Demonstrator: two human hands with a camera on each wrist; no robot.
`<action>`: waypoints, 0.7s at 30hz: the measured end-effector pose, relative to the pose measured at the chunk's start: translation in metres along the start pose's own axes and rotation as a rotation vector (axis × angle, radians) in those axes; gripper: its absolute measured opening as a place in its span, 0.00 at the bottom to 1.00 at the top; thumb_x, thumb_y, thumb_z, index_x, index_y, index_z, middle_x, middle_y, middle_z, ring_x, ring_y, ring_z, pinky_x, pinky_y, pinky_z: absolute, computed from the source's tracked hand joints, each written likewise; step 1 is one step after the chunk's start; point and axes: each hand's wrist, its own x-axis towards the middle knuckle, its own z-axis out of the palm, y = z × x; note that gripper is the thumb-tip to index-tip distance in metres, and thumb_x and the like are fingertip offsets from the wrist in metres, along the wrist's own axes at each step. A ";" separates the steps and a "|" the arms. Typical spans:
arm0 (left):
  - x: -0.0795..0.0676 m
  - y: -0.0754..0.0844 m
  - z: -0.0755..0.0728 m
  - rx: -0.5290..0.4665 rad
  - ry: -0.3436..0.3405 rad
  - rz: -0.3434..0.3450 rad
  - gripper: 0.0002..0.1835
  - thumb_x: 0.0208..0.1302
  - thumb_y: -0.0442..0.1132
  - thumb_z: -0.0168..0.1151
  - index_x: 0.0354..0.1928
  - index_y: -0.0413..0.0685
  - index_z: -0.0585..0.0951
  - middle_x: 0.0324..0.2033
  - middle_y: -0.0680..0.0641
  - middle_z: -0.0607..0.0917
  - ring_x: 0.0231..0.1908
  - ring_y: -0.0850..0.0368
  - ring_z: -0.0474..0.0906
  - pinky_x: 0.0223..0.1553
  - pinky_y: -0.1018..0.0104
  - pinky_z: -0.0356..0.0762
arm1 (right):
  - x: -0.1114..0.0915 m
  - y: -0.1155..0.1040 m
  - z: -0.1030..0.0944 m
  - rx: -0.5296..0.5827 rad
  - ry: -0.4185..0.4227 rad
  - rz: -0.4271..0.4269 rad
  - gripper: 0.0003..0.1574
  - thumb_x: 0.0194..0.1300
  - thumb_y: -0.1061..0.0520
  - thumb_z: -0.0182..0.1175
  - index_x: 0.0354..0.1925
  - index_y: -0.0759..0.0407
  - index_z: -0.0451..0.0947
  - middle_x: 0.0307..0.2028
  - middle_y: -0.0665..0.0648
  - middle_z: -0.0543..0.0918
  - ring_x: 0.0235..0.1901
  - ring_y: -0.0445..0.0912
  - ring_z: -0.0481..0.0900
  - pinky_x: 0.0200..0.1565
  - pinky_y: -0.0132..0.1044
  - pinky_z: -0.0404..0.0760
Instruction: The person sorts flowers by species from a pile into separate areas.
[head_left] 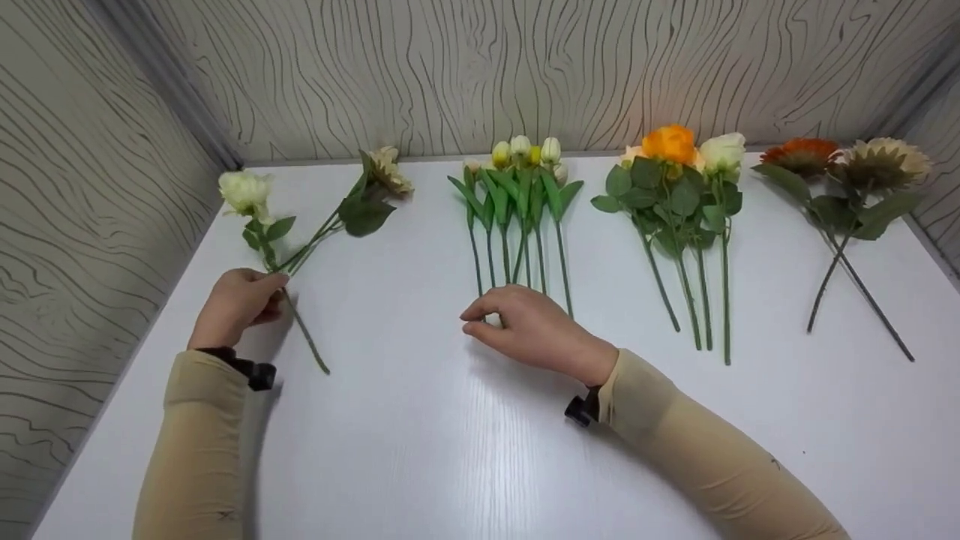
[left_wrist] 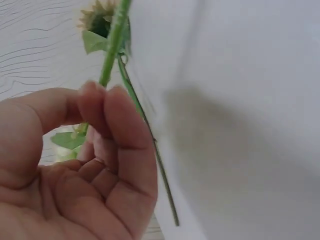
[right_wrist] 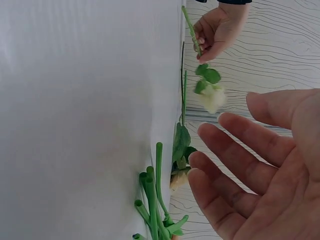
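My left hand [head_left: 238, 301] pinches the green stem [left_wrist: 115, 42] of a white rose [head_left: 244, 193] between thumb and fingertips. The bloom tilts toward the back left, and the stem's end points to the front. Just behind it lies a cream sunflower-like bloom [head_left: 388, 174] with dark green leaves, its stem [left_wrist: 162, 172] running past my fingers in the left wrist view. My right hand [head_left: 525, 326] hovers at the lower ends of a row of white and yellow tulips [head_left: 521, 191]. Its fingers [right_wrist: 240, 150] are loosely bent and hold nothing.
Right of the tulips lies a bunch of roses, with an orange bloom [head_left: 670, 145] and a white one [head_left: 722, 156]. Farther right are a rust-orange flower [head_left: 799, 156] and a cream flower [head_left: 885, 165] with crossed stems. A wood-grain panel [head_left: 450, 75] borders the white table [head_left: 420, 450] behind.
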 end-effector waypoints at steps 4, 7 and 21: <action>-0.003 0.026 0.015 -0.073 0.002 0.079 0.22 0.77 0.49 0.56 0.52 0.33 0.74 0.41 0.42 0.81 0.35 0.59 0.82 0.46 0.62 0.85 | -0.001 0.001 -0.003 0.038 0.017 0.054 0.14 0.74 0.50 0.62 0.51 0.54 0.87 0.47 0.47 0.87 0.45 0.43 0.82 0.47 0.42 0.80; -0.005 0.053 0.038 -0.136 -0.011 0.160 0.20 0.77 0.49 0.58 0.50 0.35 0.75 0.45 0.38 0.80 0.37 0.56 0.82 0.47 0.61 0.85 | -0.002 0.002 -0.006 0.100 0.037 0.092 0.15 0.75 0.50 0.62 0.52 0.54 0.87 0.46 0.46 0.87 0.43 0.40 0.82 0.45 0.41 0.81; -0.017 0.151 0.176 -0.449 -0.132 0.516 0.12 0.73 0.43 0.65 0.42 0.41 0.78 0.38 0.38 0.82 0.36 0.49 0.83 0.46 0.57 0.85 | -0.008 0.019 -0.040 0.384 0.164 0.243 0.13 0.72 0.48 0.66 0.50 0.51 0.87 0.39 0.51 0.87 0.35 0.49 0.82 0.39 0.44 0.81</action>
